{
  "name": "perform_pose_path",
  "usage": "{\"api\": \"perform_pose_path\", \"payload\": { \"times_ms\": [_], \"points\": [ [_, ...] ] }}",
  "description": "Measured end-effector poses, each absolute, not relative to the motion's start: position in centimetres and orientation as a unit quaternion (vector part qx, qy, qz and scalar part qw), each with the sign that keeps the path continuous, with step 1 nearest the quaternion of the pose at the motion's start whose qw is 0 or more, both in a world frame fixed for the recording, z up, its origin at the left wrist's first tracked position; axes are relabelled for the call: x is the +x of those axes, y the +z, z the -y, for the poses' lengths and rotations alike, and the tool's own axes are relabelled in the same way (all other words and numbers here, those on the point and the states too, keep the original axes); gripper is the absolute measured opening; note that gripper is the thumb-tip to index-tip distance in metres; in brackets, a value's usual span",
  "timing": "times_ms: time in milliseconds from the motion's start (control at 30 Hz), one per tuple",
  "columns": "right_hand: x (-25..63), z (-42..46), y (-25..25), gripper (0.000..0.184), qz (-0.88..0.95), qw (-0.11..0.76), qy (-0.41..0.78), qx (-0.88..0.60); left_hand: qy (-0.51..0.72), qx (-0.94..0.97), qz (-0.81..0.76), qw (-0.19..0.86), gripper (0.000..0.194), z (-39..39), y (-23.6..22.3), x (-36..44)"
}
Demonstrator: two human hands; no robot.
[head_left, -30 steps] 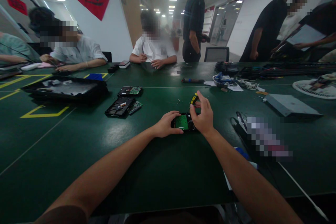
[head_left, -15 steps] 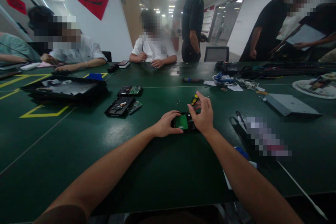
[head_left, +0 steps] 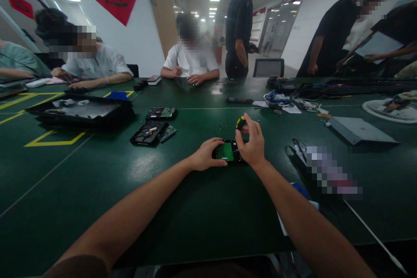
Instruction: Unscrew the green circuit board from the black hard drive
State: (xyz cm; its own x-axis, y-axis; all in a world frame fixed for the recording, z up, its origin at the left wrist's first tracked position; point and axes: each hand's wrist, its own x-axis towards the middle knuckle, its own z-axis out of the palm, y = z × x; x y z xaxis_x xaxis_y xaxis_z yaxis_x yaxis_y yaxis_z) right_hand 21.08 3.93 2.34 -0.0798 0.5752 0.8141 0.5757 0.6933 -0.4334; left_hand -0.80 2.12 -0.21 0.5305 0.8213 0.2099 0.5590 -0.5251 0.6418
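Note:
A hard drive (head_left: 225,151) with a green circuit board facing up lies flat on the green table in front of me. My left hand (head_left: 208,153) grips its left end, thumb along the near edge and fingers along the far edge. Over the drive's right end, my right hand (head_left: 252,141) holds a screwdriver (head_left: 240,123) by its black and yellow handle, between thumb and fingers. The handle points up; the tip is hidden by the hand. Several tiny screws (head_left: 222,126) lie on the table just beyond the drive.
Left of the drive are another hard drive (head_left: 161,113), a black drive casing (head_left: 149,133) and a loose circuit board (head_left: 168,133). A large black tray (head_left: 81,110) stands farther left. To the right are a grey metal box (head_left: 362,130) and a white fan grille (head_left: 391,110). People sit and stand opposite.
The screwdriver handle has turned and shifted slightly left in my right hand's fingers. My left hand and the hard drive stay in place.

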Motion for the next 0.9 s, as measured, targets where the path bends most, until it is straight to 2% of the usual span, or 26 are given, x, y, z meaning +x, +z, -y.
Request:
{"api": "perform_pose_path", "payload": {
  "times_ms": [900],
  "points": [
    [20.99,-4.14,2.19,0.063,0.729,0.559,0.018,-0.395,0.255,0.838,-0.410,0.255,0.086,-2.14,-0.28,-0.89]
  ]
}}
